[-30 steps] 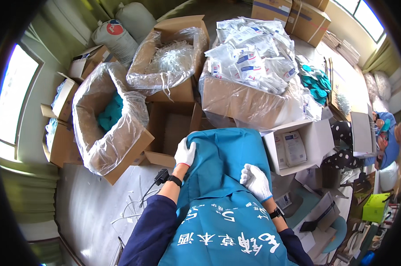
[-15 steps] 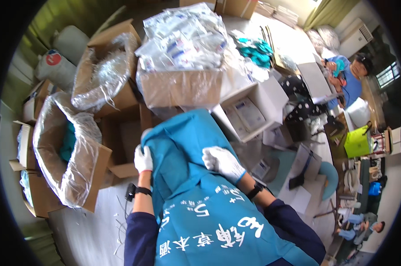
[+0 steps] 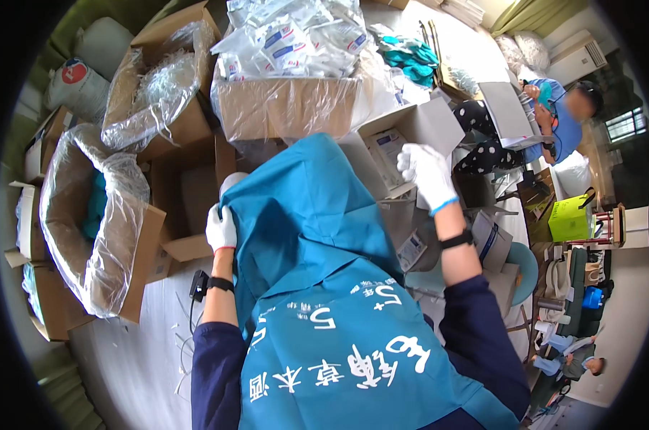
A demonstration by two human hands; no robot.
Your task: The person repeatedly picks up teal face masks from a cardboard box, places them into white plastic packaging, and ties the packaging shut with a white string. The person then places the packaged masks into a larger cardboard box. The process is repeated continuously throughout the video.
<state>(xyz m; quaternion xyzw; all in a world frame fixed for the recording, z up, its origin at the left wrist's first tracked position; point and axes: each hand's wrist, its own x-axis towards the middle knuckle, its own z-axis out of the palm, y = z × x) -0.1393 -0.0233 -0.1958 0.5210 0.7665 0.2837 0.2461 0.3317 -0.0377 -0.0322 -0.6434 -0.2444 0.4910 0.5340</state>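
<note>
A blue-green apron [image 3: 324, 315] with white lettering covers my front and spreads over my lap. My left hand [image 3: 221, 228], in a white knit glove, is closed on the apron's left edge. My right hand [image 3: 426, 178], gloved the same way, is raised off the cloth at the near right corner of an open white carton [image 3: 446, 129]. Its fingers are loosely bent and slightly apart, with nothing visible in them. Inside that carton lie flat white packets [image 3: 386, 152], partly covered from view by the carton wall.
A large plastic-lined carton [image 3: 285, 107] heaped with clear packets stands ahead. At the left are an open brown carton [image 3: 195, 201] and a lined carton [image 3: 98, 244] with teal items. Teal gloves [image 3: 410, 61] lie on the far table. A seated person [image 3: 565, 122] handles a box at right.
My right hand has lifted off the apron and moved right and forward to the white carton. My left hand keeps the apron's edge. The view has shifted slightly.
</note>
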